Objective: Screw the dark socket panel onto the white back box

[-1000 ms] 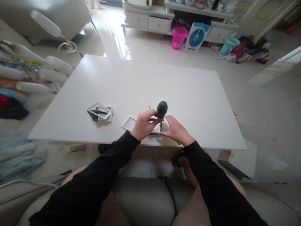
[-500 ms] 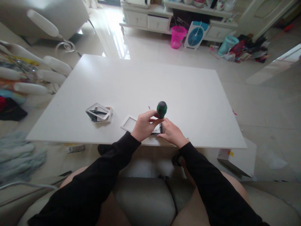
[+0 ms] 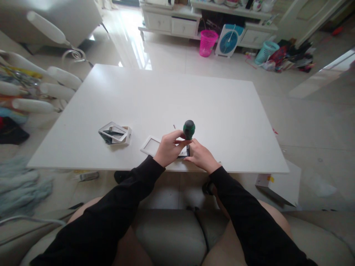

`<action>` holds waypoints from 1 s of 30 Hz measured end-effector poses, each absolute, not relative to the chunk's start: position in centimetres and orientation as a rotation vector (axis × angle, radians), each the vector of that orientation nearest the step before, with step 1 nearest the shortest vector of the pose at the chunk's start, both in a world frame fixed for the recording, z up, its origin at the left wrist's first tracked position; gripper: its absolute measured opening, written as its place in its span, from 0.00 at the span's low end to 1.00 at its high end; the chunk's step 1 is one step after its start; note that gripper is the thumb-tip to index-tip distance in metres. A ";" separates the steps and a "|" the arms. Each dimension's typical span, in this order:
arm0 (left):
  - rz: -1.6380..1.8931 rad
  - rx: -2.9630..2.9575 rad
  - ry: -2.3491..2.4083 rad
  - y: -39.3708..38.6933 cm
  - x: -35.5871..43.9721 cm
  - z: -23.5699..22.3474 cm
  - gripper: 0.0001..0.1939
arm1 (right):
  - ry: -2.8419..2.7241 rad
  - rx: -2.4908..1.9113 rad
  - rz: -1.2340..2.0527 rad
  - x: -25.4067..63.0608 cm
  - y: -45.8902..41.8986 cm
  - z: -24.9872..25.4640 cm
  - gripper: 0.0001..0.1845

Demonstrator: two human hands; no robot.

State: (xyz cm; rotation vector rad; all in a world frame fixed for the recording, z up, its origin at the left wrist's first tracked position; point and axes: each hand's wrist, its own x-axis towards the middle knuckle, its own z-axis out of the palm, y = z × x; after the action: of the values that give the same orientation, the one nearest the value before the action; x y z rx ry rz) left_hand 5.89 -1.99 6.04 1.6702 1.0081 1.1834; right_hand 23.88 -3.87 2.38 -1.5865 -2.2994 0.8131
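A screwdriver (image 3: 189,129) with a green and black handle stands upright near the front edge of the white table (image 3: 155,96). My left hand (image 3: 168,149) pinches its handle from the left. My right hand (image 3: 201,156) is curled beside the shaft and presses on a small dark-edged part that lies mostly hidden under both hands. A white rectangular frame (image 3: 150,145) lies flat just left of my left hand. A tiny dark screw-like piece (image 3: 174,126) lies behind the hands.
A small pile of white frames and dark parts (image 3: 115,133) lies on the table to the left. White chair backs (image 3: 41,88) stand at the left. A pink basket (image 3: 207,42), a fan (image 3: 228,40) and a cabinet stand on the floor beyond the table.
My right hand has drawn in closer to the screwdriver shaft. The screwdriver stays upright in my left hand. The view has shifted slightly.
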 end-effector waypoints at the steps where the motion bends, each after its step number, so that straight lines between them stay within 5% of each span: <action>1: 1.179 1.671 1.008 -2.0 5.9 6.0 0.04 | -2.302 -1.587 0.813 23.9 -3.9 2.4 0.35; 30: 1.107 1.739 1.042 -1.9 5.9 5.8 0.05 | -2.270 -1.578 0.833 23.7 -3.9 2.6 0.27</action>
State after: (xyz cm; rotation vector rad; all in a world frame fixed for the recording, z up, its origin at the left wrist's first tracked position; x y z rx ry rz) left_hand 5.91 -1.90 5.81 1.7388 1.0421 1.1068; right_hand 23.65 -3.85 2.55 -1.5782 -2.2699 0.8333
